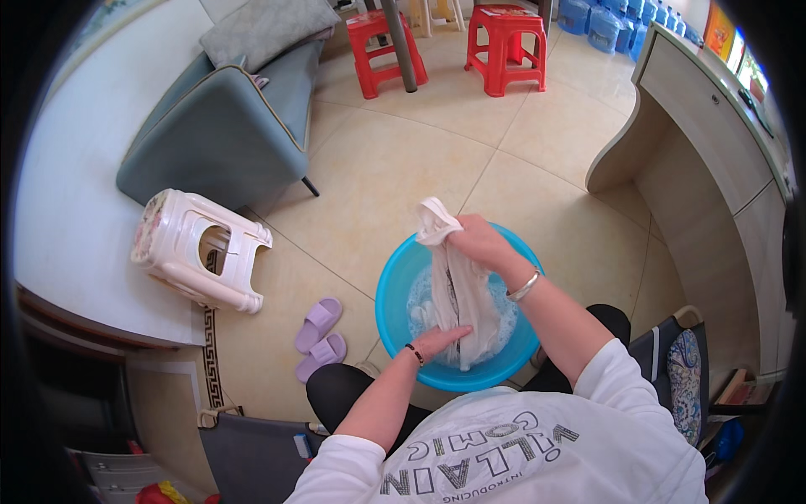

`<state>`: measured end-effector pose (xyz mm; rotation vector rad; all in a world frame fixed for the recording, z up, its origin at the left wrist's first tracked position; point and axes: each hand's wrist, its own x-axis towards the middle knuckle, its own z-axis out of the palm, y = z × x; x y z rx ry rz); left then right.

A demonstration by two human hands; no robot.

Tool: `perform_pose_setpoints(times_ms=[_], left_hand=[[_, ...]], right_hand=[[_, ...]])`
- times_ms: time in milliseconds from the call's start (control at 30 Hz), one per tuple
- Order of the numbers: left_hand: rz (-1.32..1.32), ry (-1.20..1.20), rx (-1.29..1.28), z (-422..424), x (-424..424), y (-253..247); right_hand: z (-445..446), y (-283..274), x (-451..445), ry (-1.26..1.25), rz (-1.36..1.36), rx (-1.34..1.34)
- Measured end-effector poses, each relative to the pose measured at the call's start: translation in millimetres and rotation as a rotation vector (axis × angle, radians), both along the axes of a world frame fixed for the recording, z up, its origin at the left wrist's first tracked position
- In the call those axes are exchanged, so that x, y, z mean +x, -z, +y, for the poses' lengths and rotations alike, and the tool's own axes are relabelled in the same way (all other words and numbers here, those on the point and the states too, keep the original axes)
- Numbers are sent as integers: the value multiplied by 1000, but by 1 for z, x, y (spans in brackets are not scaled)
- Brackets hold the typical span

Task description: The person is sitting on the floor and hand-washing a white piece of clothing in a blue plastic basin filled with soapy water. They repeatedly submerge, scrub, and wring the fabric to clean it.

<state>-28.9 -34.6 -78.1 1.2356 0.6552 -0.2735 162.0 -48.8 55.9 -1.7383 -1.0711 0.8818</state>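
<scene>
A wet, pale pinkish-white garment (480,302) with a dark strip along its length hangs down into a blue plastic basin (393,340). My right hand (488,242) grips its bunched upper end above the basin's far side. Lower down, my left hand (441,343) holds the cloth near the basin's front side, with a digit lying over the fabric. Soapy water (504,312) with white suds fills the bottom, and some white cloth (425,312) lies in it to the left. The garment's lower end is partly hidden by suds.
Lilac slippers (320,324) lie left of the basin, beyond them a tipped pinkish plastic stool (220,252). A grey-blue sofa (220,126) stands at the upper left, two red stools (507,50) at the back. A wooden desk (705,126) curves along the right.
</scene>
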Motion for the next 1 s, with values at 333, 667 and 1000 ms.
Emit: perform_pose_setpoints(times_ms=[333,667,1000], left_hand=[[-22,-370,-578,0,4,32],[-144,-444,-493,2,6,16],[-201,-558,-472,4,2,16]], right_hand=[[-55,119,-19,205,-501,-99],[-108,121,-27,-50,-47,-247],[-110,110,-53,90,-391,-192]])
